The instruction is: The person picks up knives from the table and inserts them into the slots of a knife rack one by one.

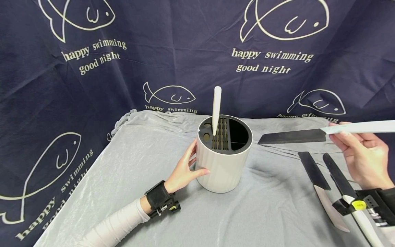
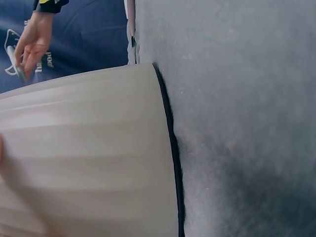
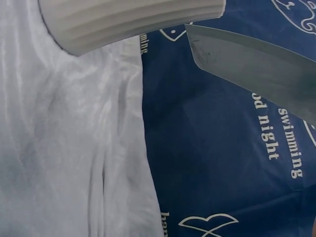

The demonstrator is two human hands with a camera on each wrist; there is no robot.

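A white ribbed round knife holder (image 1: 220, 171) with a black slotted top stands upright on the cloth. My left hand (image 1: 185, 169) grips its left side, thumb in front and fingers reaching behind. One white-handled knife (image 1: 217, 106) stands in the slots with its handle up. To the right of the holder, my right hand (image 1: 362, 149) holds a knife (image 1: 293, 136) by its white handle, above the table. Its dark blade points left, with the tip near the holder's rim. The right wrist view shows the broad blade (image 3: 247, 61) near the holder (image 3: 133, 22).
Two more knives lie at the right, one with a dark blade (image 1: 314, 169) and pale handle, the other (image 1: 339, 175) partly under my right wrist. Grey cloth (image 1: 148, 147) covers the table. A navy curtain (image 1: 185, 68) with fish prints hangs behind.
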